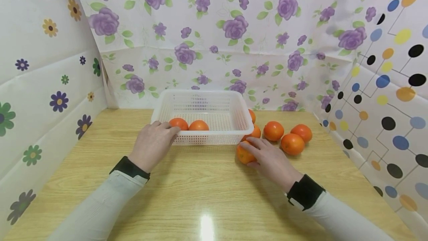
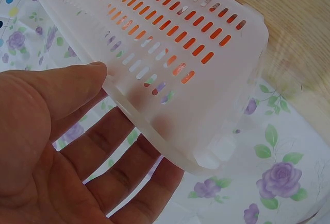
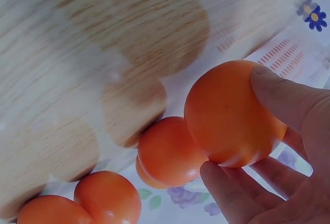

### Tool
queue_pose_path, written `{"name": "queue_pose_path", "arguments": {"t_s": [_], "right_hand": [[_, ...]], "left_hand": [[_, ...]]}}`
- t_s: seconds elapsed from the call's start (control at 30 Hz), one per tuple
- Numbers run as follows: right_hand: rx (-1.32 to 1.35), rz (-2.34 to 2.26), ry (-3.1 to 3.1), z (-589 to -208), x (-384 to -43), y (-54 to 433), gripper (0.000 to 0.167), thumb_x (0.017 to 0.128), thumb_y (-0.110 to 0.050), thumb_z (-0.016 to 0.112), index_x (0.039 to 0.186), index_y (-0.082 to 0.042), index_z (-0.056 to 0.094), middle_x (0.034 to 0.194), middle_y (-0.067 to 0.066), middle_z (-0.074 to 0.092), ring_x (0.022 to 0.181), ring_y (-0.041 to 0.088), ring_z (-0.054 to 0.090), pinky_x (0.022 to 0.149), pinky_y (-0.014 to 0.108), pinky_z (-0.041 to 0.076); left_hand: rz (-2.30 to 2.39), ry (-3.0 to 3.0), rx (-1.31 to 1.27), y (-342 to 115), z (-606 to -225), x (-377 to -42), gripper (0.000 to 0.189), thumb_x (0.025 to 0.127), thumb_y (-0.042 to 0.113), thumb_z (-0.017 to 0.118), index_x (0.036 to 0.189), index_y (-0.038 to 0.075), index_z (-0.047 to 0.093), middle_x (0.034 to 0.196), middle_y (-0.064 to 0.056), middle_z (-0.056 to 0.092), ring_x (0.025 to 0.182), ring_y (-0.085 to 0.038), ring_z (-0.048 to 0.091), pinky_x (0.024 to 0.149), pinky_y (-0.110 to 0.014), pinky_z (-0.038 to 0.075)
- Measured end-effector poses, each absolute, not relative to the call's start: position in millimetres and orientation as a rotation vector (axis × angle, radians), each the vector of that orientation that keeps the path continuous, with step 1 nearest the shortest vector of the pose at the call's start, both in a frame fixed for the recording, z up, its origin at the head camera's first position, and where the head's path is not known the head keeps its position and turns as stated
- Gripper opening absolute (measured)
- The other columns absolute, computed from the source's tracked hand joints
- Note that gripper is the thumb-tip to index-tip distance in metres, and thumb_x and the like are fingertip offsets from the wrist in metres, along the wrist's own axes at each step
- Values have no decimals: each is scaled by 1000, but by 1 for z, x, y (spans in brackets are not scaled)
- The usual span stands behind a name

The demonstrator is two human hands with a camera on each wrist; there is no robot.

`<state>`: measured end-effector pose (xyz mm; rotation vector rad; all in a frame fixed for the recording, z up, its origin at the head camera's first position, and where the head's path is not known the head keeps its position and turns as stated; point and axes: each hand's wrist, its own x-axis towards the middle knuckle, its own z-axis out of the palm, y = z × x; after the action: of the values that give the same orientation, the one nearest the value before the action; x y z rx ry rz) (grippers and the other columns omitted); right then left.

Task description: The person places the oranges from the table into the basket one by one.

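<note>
A white perforated plastic basket [image 1: 219, 132] stands on the table with two oranges [image 1: 198, 125] showing inside near its front wall. My left hand [image 1: 153, 143] holds the basket's front rim near the left corner; in the left wrist view the thumb lies at the rim [image 2: 129, 113] and the fingers pass behind the wall. To the right of the basket, my right hand [image 1: 272, 161] grips an orange [image 3: 229, 113], with the thumb on one side and fingertips on the other. Just behind that orange is another orange [image 1: 255, 132], beside the basket's front right corner.
Farther right, three oranges [image 1: 273, 131] sit close together on the wooden table [image 1: 187, 189]. One more orange [image 1: 252, 116] is partly hidden behind the basket's right side. Flowered cloth [image 1: 214, 66] hangs at the back, and a dotted sheet [image 1: 394, 122] borders the right.
</note>
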<state>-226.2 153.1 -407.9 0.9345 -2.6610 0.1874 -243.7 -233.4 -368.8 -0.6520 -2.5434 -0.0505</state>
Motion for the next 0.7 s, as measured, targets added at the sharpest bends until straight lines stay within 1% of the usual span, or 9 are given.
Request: {"name": "queue_pose_path", "arguments": {"t_s": [0.3,0.7], "right_hand": [[943,179,-2649,-404,-221,154,74,85,-17,98,152,-18,66,153,14,62,133,39,63,98,54,61],[938,196,-2650,-396,-211,152,75,84,-17,98,152,-19,65,152,14,62,135,39,62,96,54,62]], "left_hand": [[-53,-2538,-656,-234,-369,-243,24,91,11,93,113,12,83,102,-12,80,79,-33,69,69,-43,58],[-60,-2518,-664,-234,-370,-243,24,90,10,93,112,12,83,101,-12,80,78,-33,69,67,-43,58]]}}
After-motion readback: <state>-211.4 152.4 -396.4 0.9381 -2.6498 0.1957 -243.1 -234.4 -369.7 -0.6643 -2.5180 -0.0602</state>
